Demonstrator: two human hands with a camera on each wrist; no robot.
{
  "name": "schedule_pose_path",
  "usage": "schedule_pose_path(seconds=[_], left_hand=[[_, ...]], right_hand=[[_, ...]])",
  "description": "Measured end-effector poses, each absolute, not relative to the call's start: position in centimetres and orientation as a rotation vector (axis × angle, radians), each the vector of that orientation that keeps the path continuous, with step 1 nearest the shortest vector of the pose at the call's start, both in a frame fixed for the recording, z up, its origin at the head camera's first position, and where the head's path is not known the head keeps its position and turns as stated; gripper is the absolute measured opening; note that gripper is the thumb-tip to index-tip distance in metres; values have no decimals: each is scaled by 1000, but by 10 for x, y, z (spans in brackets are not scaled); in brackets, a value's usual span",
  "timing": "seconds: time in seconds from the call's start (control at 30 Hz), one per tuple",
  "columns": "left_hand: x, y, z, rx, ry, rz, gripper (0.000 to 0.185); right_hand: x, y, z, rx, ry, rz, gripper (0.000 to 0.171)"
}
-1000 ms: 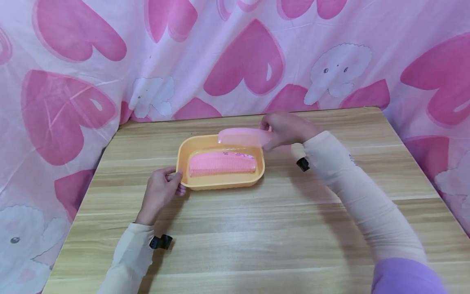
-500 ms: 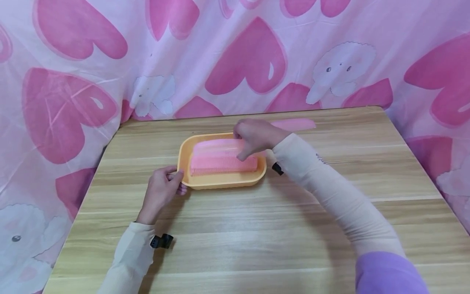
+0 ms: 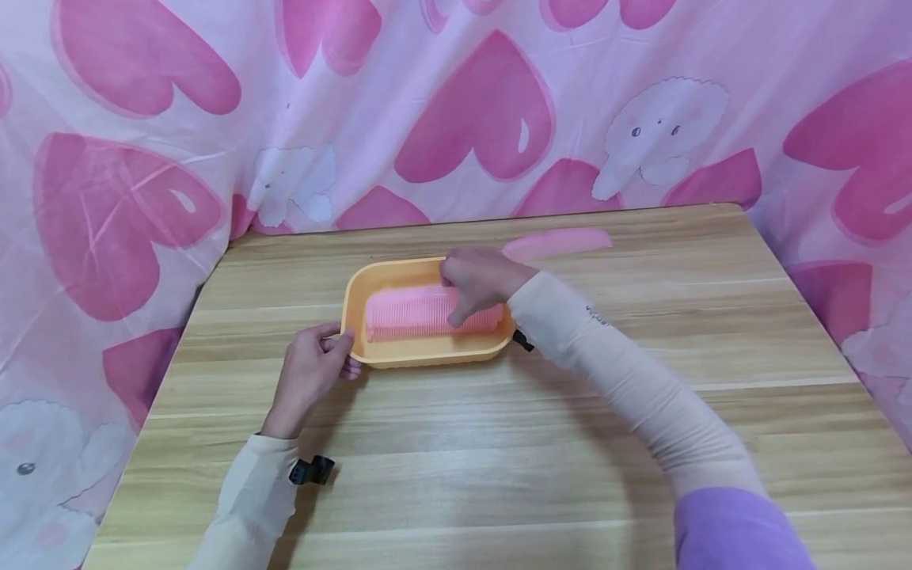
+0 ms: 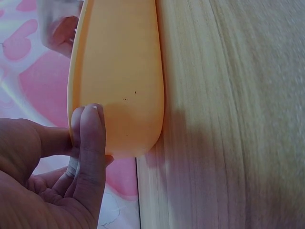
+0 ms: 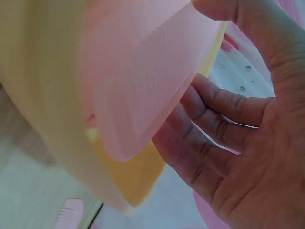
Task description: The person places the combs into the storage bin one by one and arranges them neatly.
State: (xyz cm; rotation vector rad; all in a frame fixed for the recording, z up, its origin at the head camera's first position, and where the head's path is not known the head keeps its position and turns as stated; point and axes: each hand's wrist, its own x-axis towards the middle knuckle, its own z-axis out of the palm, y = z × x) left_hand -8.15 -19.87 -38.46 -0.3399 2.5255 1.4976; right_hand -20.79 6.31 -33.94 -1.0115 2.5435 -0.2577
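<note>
A yellow-orange plastic tray [image 3: 427, 362] with rounded corners sits on the table. My left hand [image 3: 313, 369] grips its left end, thumb at the rim and fingers against the outer wall, as the left wrist view also shows. Inside the tray my right hand [image 3: 488, 277] holds a pink comb [image 5: 143, 90] by its right part, with the thumb on the toothed side and the fingers along the back edge. This comb overlaps another pink comb [image 3: 376, 334] lying on the tray floor and hides most of it.
A third pink comb [image 3: 559, 242] lies on the wooden table [image 3: 456, 459] behind the tray, toward the right, partly hidden by my right hand. A pink curtain [image 3: 470, 111] with hearts hangs right behind the table's back edge.
My right hand has carried the comb leftward and down into the tray, over the other comb. The comb on the table has come into view behind it. My left hand stays at the tray's end.
</note>
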Motion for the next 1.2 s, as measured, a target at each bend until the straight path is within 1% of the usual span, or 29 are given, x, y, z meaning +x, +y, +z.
schedule_pose_path(seconds=[0.13, 0.3, 0.53, 0.63, 0.77, 0.83, 1.0, 1.2], left_hand=[[-82, -199, -385, -337, 2525, 1506, 40], [-82, -198, -384, -339, 2537, 1498, 39], [-81, -198, -384, -350, 2545, 1480, 39], [-81, -198, -385, -349, 2545, 1487, 40], [-82, -198, -385, -354, 2543, 1495, 40], [-82, -198, -386, -360, 2539, 1490, 40], [-82, -198, -386, -376, 2533, 1476, 40], [-83, -199, -386, -367, 2544, 1478, 39]], right_hand=[[-207, 62, -345, -983, 2541, -227, 50], [-207, 62, -350, -974, 2540, -223, 53], [-206, 64, -357, -1000, 2548, -255, 51], [-207, 68, -357, -1007, 2529, -290, 54], [-211, 78, -353, -1003, 2503, -375, 63], [-214, 86, -349, -1004, 2503, -436, 62], [-227, 114, -335, -1030, 2563, -588, 49], [-244, 154, -326, -952, 2636, -659, 43]])
